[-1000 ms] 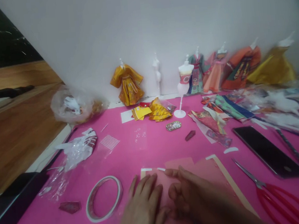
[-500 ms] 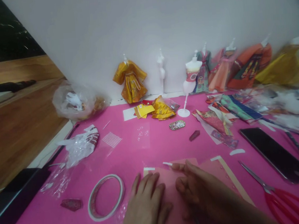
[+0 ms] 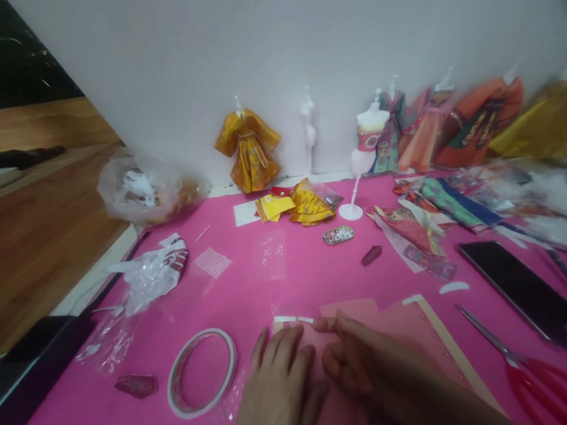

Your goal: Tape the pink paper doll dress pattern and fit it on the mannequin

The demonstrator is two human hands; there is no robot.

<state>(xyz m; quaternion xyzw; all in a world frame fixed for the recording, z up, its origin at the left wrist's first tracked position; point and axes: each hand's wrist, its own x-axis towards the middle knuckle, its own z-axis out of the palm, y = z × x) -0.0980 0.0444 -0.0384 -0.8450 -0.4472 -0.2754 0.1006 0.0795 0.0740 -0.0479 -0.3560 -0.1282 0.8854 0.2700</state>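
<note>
- Left hand [image 3: 280, 398]: flat, palm down, fingers spread and pressed on the near-left part of the pale pink paper sheet [image 3: 403, 334]; it grips nothing.
- Right hand [image 3: 371, 370]: fingers curled, thumb and forefinger tip pinched together at the sheet's far edge, on a thin strip of white tape [image 3: 293, 319] (the contact is small and blurred; I cannot tell for certain that the strip is gripped).
- Both hands lie side by side, touching or nearly so, on the same sheet.
- The sheet lies flat on the bright pink counter [image 3: 250, 288], under and just beyond both hands; a cream-coloured band runs along its right edge.
- Left of the left hand, near: a ring-shaped roll of clear double-sided tape [image 3: 201, 372], lying flat.
- Further left: a small dark red faceted piece [image 3: 136, 385] and a crumpled clear plastic bag [image 3: 150, 274].
- Right of the right hand: red-handled scissors [image 3: 525, 366], blades pointing toward the sheet, not touching it.
- Beyond the scissors: a black smartphone [image 3: 531, 293], screen dark, lying flat.
- Well beyond the hands, by the wall: a small white dress form [image 3: 365, 152] on a round stand, and a yellow-gold paper robe [image 3: 248, 149] on another form (more paper garments stand to the right, blurred).
</note>
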